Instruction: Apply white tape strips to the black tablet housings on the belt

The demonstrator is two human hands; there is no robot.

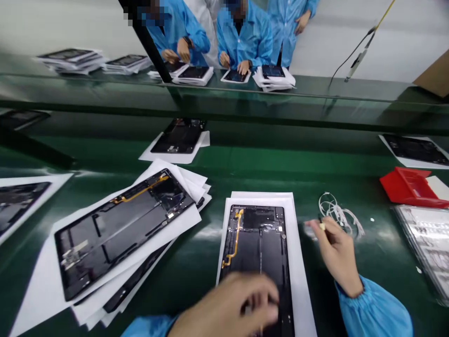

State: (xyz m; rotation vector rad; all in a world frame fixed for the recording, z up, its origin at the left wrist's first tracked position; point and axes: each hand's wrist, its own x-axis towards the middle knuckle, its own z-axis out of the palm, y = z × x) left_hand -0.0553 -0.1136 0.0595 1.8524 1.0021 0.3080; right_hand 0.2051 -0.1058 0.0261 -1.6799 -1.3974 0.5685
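- My right hand (338,250) is pinching a small pale piece (322,226) between the thumb and the forefinger; the piece is raised above the table (196,276).
- My left hand (229,299) is blurred, with the fingers bent; I cannot tell if these fingers press something or only hang in the air.
- The tablet housing (273,257) lies below and ahead of the left hand, to the left of my right-hand pinch. The left hand hides its near part from me.
- An orange ribbon cable (237,234) runs on this housing, ahead of the left hand, and white sheets (302,290) lie under the housing.
- Just beyond the right-hand pinch, I see a tangle of white strands (329,206).
- Farther to the right of this pinch there are a red bin (410,187) and a clear tray (426,248).
- To the left of the left hand, a tilted stack of housings and paper (122,234) rests.
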